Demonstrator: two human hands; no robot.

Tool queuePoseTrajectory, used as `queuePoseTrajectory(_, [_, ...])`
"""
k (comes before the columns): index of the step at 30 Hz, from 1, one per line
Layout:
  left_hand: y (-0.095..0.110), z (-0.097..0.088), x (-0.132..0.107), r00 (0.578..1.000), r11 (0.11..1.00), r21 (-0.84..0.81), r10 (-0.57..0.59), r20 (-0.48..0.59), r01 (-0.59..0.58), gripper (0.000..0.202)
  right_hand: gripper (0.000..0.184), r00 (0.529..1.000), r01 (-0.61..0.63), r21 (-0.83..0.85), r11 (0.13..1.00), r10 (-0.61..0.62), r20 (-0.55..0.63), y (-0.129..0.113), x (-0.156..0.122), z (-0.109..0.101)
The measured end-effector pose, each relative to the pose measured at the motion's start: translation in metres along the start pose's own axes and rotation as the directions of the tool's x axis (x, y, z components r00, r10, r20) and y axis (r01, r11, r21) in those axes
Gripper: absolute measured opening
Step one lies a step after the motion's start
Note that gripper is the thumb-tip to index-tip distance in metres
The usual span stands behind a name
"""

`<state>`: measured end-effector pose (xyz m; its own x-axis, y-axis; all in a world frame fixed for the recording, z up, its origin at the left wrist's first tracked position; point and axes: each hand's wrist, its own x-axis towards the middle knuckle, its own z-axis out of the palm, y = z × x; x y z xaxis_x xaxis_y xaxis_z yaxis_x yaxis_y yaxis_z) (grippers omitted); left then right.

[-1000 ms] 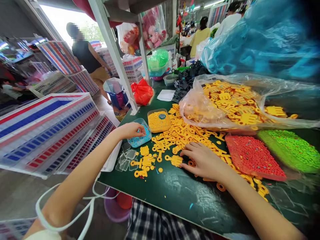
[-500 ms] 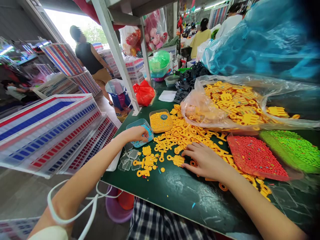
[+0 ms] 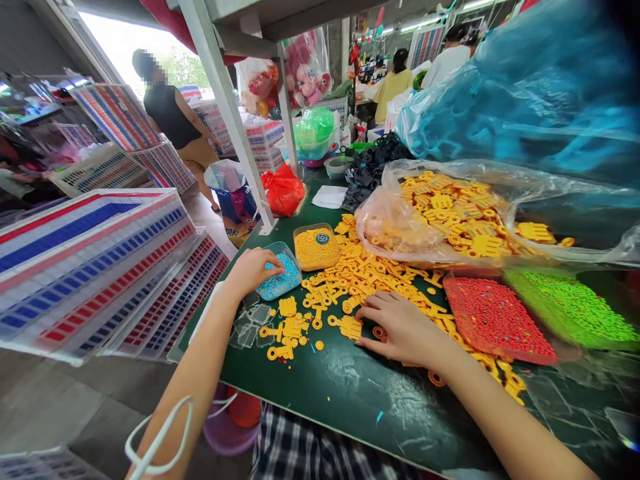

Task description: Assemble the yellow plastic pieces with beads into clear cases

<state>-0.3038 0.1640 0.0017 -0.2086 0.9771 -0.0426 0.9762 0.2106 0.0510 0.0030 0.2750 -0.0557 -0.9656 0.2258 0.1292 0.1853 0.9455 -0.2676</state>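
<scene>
My left hand point(image 3: 254, 270) is over the shallow clear tray of blue beads point(image 3: 280, 283), its fingers bent together and their tips down at the beads. Whether any bead is pinched is too small to see. My right hand point(image 3: 395, 325) rests low on the green table, thumb and forefinger at the pronged end of a flat yellow plastic piece point(image 3: 349, 327), steadying it by that edge. The piece has a ring at its other end. Beyond my right hand spreads a heap of similar yellow pieces point(image 3: 380, 275). A few more pieces point(image 3: 291, 327) lie to the left.
Beside the blue beads stands a tray of yellow beads point(image 3: 313, 250). Trays of red beads point(image 3: 500, 320) and green beads point(image 3: 583, 303) are at right. Behind lies an open plastic bag point(image 3: 415, 233) of yellow pieces. A shelf post point(image 3: 235, 127) rises at left, near stacked crates point(image 3: 100, 267).
My left hand has drawn back a little to the left over the blue beads, uncovering more of them. My right hand stays by the same yellow piece. The view has shifted slightly.
</scene>
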Motion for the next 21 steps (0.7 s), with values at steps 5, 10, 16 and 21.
queuePoseTrajectory(5, [0.005,0.006,0.003,0.995,1.0,0.0,-0.004,0.102,0.004,0.016,0.027,1.0,0.013,-0.001,1.0,-0.013,-0.003,0.001,0.0,-0.001])
queuePoseTrajectory(10, [0.009,0.013,0.009,0.984,0.999,0.024,-0.034,0.172,0.03,0.012,0.028,1.0,0.011,-0.021,1.0,-0.011,0.004,0.001,0.0,0.0])
queuePoseTrajectory(16, [0.009,0.018,0.011,0.988,1.0,0.02,-0.026,0.151,0.023,0.017,0.026,1.0,0.004,-0.025,1.0,-0.004,-0.012,-0.001,0.001,0.001])
queuePoseTrajectory(21, [0.008,0.002,0.005,0.999,0.999,-0.005,-0.044,0.007,0.044,0.027,0.023,1.0,0.011,-0.02,1.0,-0.011,-0.022,-0.001,0.0,0.001])
